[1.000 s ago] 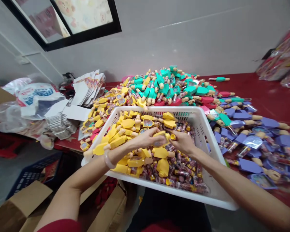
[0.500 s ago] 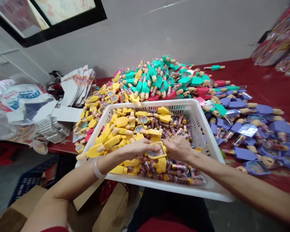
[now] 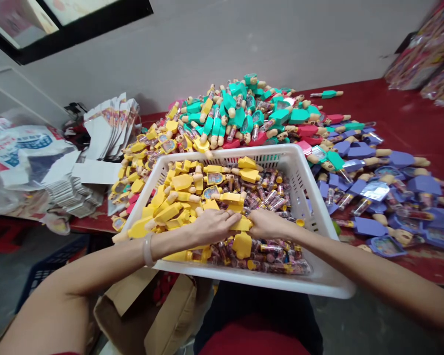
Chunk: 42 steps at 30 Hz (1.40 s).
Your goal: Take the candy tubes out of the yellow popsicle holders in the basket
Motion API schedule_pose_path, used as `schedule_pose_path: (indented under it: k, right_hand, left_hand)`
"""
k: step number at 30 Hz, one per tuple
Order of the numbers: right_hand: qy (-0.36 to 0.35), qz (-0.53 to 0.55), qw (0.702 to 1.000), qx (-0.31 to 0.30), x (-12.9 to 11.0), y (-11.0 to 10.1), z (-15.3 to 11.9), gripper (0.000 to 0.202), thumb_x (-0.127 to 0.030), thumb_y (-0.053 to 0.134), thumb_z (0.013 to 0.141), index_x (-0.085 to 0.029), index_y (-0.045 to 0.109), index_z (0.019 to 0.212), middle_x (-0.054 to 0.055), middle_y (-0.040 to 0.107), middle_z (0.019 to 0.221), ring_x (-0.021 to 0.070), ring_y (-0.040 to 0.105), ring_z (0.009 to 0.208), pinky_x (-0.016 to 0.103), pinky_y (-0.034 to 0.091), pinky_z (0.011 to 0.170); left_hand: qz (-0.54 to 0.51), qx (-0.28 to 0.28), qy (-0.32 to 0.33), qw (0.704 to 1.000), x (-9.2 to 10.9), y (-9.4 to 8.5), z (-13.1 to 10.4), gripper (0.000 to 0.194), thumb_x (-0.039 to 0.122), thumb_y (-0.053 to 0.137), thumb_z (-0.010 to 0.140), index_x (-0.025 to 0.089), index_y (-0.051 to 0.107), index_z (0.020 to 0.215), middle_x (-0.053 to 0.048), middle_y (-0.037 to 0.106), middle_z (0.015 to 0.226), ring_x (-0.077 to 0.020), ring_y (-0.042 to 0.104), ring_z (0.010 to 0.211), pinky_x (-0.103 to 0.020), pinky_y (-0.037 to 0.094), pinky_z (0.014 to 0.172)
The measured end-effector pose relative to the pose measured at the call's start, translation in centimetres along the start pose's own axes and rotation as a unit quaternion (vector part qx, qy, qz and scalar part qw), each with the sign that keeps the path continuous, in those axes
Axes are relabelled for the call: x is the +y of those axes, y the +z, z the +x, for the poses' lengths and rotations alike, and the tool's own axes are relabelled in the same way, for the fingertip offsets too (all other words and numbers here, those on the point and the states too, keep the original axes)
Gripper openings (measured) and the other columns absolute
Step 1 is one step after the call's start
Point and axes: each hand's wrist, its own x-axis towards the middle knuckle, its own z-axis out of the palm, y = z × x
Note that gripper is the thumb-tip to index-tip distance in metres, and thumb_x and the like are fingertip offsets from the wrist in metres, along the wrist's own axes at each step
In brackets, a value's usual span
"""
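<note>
Above a white plastic basket [image 3: 320, 207], my left hand [image 3: 215, 224] is closed round one end of a yellow plastic toy [image 3: 243, 224], its plain back turned up. My right hand [image 3: 268, 224] pinches the other end; the fingertips and what lies under them are partly hidden. Inside the basket, yellow paddle-shaped toys [image 3: 181, 182] with tan knobbed ends fill the left side. Small clear tubes [image 3: 277, 202] with yellow caps and dark pinkish contents lie on the right. Another yellow toy [image 3: 242, 245] rests just below my hands.
Behind the basket, green toys [image 3: 239, 117] are heaped with red and yellow ones on the red table [image 3: 403, 123]. Purple toys [image 3: 370, 226] spread at the right. White card stacks [image 3: 72, 195] and a plastic bag [image 3: 22, 145] lie left. An open cardboard box [image 3: 170, 315] stands below.
The yellow toy between my hands has turned from its clear window facing up to its plain back. Both hands remain close together over the basket. The view has shifted slightly.
</note>
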Motion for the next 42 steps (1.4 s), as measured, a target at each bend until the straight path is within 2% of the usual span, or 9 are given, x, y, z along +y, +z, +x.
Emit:
schedule_pose_path:
  k: [4,8,12,16,21,26,31,35,42]
  right_hand:
    - [-0.044,-0.077,0.990,0.109,0.2,0.5,0.4,0.024,-0.024,0.053,0.082,-0.014,0.069,0.097,0.012,0.073,0.089,0.0232,0.067,0.078,0.028,0.039,0.064]
    - [-0.095,-0.139,0.975,0.147,0.0,0.8,0.2,0.022,-0.013,0.047,0.082,-0.012,0.068,0.090,0.015,0.072,0.086,0.0255,0.066,0.079,0.031,0.039,0.067]
    - [-0.039,-0.033,0.997,0.051,-0.7,1.1,-0.2,0.017,-0.025,0.054,0.080,-0.016,0.069,0.084,0.011,0.073,0.082,0.0232,0.066,0.071,0.027,0.036,0.056]
    - [-0.033,0.093,0.995,0.001,-0.3,0.1,0.3,0.025,-0.037,0.059,0.081,-0.019,0.067,0.095,0.006,0.072,0.089,0.0211,0.066,0.076,0.024,0.040,0.057]
    - [0.126,-0.043,0.960,0.247,3.2,-2.7,1.6,0.049,-0.027,0.052,0.089,-0.013,0.046,0.135,0.018,0.061,0.124,0.0296,0.060,0.109,0.035,0.046,0.083]
    - [0.211,-0.044,0.972,0.096,6.4,-2.8,2.4,0.034,-0.016,0.043,0.090,-0.014,0.060,0.118,0.020,0.067,0.113,0.0311,0.065,0.103,0.039,0.049,0.081]
    - [0.249,-0.027,0.966,0.065,7.7,-2.9,2.4,0.039,-0.014,0.043,0.088,-0.014,0.060,0.122,0.022,0.067,0.113,0.0331,0.066,0.102,0.040,0.050,0.078]
    - [0.248,0.000,0.969,0.012,8.3,-2.2,3.0,0.035,-0.023,0.047,0.090,-0.014,0.062,0.121,0.018,0.068,0.109,0.0272,0.068,0.093,0.033,0.051,0.075]
    - [0.293,0.003,0.956,0.030,8.4,0.7,4.9,0.042,-0.039,0.043,0.094,-0.019,0.052,0.130,0.019,0.059,0.125,0.0313,0.061,0.112,0.044,0.046,0.089]
  left_hand:
    - [-0.227,-0.110,-0.146,0.957,-1.2,-1.5,-0.1,0.046,0.056,0.061,0.083,0.017,0.064,0.107,-0.008,0.069,0.090,-0.0192,0.063,0.071,-0.026,0.046,0.061]
    - [-0.376,-0.224,-0.119,0.891,-1.1,-1.9,-1.0,0.043,0.053,0.049,0.090,0.014,0.066,0.097,-0.007,0.068,0.082,-0.0140,0.057,0.057,-0.024,0.041,0.051]
    - [-0.060,-0.046,-0.043,0.996,-0.6,-0.2,-1.7,0.040,0.026,0.054,0.089,0.020,0.055,0.129,-0.010,0.067,0.105,-0.0200,0.065,0.084,-0.026,0.047,0.065]
    - [0.157,0.000,0.051,0.986,-2.2,0.2,-0.9,0.052,0.009,0.044,0.089,0.023,0.046,0.139,-0.012,0.064,0.111,-0.0204,0.063,0.089,-0.028,0.048,0.070]
    - [0.202,0.083,-0.135,0.966,-8.9,-7.1,3.7,0.047,0.010,0.040,0.093,0.019,0.047,0.138,-0.014,0.063,0.110,-0.0224,0.059,0.089,-0.034,0.048,0.074]
    - [0.164,0.281,-0.324,0.888,-12.5,-12.9,8.6,0.068,0.029,0.062,0.087,0.008,0.032,0.144,-0.021,0.053,0.130,-0.0333,0.040,0.122,-0.049,0.037,0.099]
    - [0.061,0.087,-0.169,0.980,-6.8,-5.5,8.6,0.054,0.031,0.062,0.086,0.012,0.048,0.135,-0.016,0.058,0.124,-0.0318,0.046,0.120,-0.043,0.039,0.100]
    - [0.047,0.027,-0.150,0.987,-3.8,1.3,6.8,0.041,0.029,0.071,0.077,0.010,0.062,0.113,-0.018,0.062,0.119,-0.0381,0.044,0.123,-0.051,0.035,0.103]
    - [-0.040,0.133,-0.222,0.965,-4.5,1.1,5.8,0.035,0.036,0.055,0.090,0.009,0.058,0.112,-0.018,0.065,0.110,-0.0325,0.055,0.113,-0.044,0.039,0.098]
